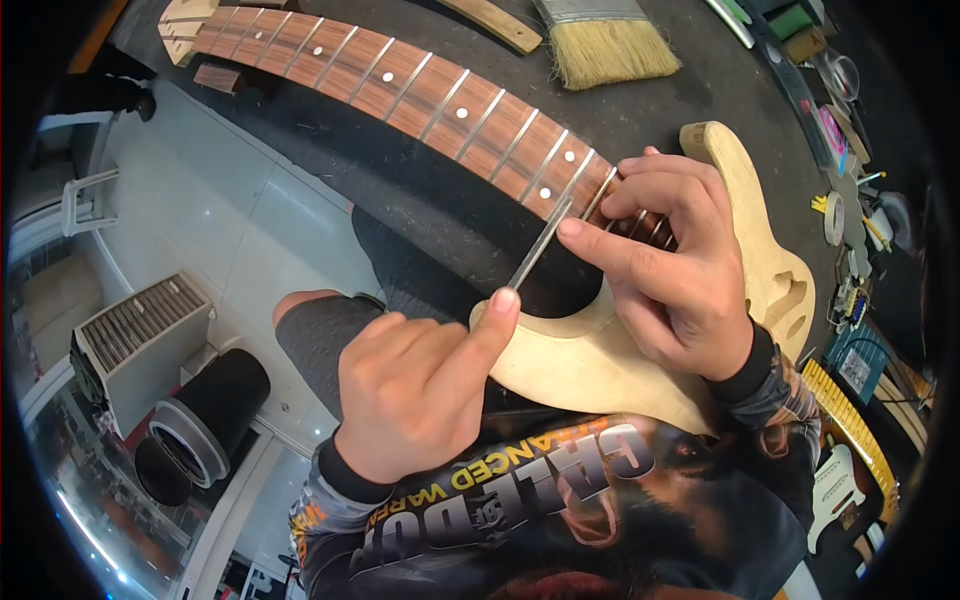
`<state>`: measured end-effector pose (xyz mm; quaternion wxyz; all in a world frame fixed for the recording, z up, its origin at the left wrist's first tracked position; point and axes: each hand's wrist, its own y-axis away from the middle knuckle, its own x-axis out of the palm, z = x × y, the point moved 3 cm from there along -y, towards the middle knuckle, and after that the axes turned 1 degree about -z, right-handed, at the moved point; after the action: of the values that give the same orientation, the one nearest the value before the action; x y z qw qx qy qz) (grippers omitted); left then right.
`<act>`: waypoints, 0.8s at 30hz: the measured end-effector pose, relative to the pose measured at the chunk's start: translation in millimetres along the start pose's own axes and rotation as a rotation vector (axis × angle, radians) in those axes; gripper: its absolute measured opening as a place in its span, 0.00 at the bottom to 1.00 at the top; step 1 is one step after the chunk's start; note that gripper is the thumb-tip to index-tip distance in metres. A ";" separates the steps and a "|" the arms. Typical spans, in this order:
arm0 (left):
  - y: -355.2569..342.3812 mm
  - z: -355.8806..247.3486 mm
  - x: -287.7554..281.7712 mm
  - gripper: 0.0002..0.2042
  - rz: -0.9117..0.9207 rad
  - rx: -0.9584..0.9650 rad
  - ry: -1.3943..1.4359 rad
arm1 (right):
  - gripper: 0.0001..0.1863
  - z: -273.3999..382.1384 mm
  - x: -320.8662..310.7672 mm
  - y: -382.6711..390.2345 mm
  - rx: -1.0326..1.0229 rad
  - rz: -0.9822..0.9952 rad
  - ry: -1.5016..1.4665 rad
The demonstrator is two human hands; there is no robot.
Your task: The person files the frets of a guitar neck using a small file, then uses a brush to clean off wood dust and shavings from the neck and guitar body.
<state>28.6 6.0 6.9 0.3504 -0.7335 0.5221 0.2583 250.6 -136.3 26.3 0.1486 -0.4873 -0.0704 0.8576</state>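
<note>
A slim metal file (537, 246) lies slantwise over the edge of a guitar neck's brown fretboard (430, 110), nearly in line with the metal frets. My left hand (415, 390) is closed round the file's near end, its thumb stretched along the top. My right hand (670, 265) is bent over the body end of the neck. One of its fingertips presses the file near its far tip, while other fingers rest on the fretboard. Below both hands is the pale, unfinished wooden guitar body (590, 370), partly hidden by the right hand.
A wide bristle brush (612, 50) and a wooden strip (495, 22) lie on the dark bench (720, 100). Small tools and tape crowd its right side. Another guitar neck (850, 425) is at lower right. A black bin (220, 405) stands on the floor at left.
</note>
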 end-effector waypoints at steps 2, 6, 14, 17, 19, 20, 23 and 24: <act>4.5 -0.8 0.8 0.24 -0.063 -0.018 0.032 | 0.33 -4.5 2.0 0.7 -0.002 0.002 0.006; 2.3 -8.4 -20.5 0.24 0.007 -0.043 0.012 | 0.33 12.4 8.6 1.4 0.022 -0.005 -0.070; 36.9 -7.1 -18.0 0.32 -0.045 0.030 0.016 | 0.32 9.5 4.4 -0.4 0.014 -0.014 -0.027; 33.8 -4.4 -12.8 0.32 -0.069 0.049 0.031 | 0.32 7.2 4.4 0.8 0.001 -0.017 -0.013; 28.6 -0.9 -6.7 0.32 -0.067 0.046 0.036 | 0.32 7.1 4.3 0.6 0.008 -0.013 -0.018; 26.8 0.2 -4.6 0.31 -0.079 0.052 0.037 | 0.32 6.9 4.0 0.6 0.014 -0.009 -0.029; 19.1 4.2 0.5 0.31 -0.095 0.071 0.046 | 0.32 6.5 -2.2 0.1 0.012 0.000 -0.010; 19.0 5.2 0.1 0.31 -0.099 0.075 0.036 | 0.32 5.0 -0.6 -0.2 0.011 -0.002 -0.022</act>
<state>10.6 6.0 -1.0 0.3805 -0.7492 0.5008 0.2078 246.6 -136.1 29.4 0.1513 -0.4769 -0.0679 0.8632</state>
